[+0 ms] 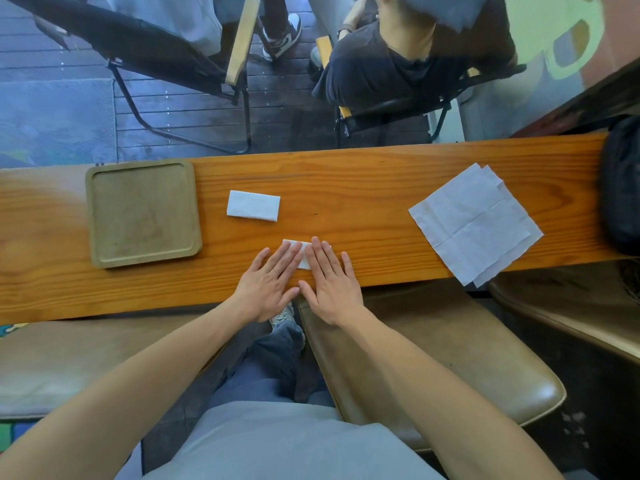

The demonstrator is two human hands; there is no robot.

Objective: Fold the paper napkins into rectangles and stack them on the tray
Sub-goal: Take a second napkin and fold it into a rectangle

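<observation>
My left hand (268,284) and my right hand (332,284) lie flat, fingers spread, side by side on a small folded white napkin (302,250) near the front edge of the wooden counter (363,188). Only a strip of that napkin shows between the fingers. A second napkin (253,205), folded into a rectangle, lies further back on the counter. The square wooden tray (143,213) sits to the left with nothing on it. A pile of unfolded white napkins (476,221) lies at the right, its corner hanging over the counter's front edge.
A dark bag (621,185) rests on the counter's far right end. Brown padded stools (433,358) stand below the counter. Beyond the counter a person sits on a folding chair (398,109), and another folding chair (180,74) stands at the back left.
</observation>
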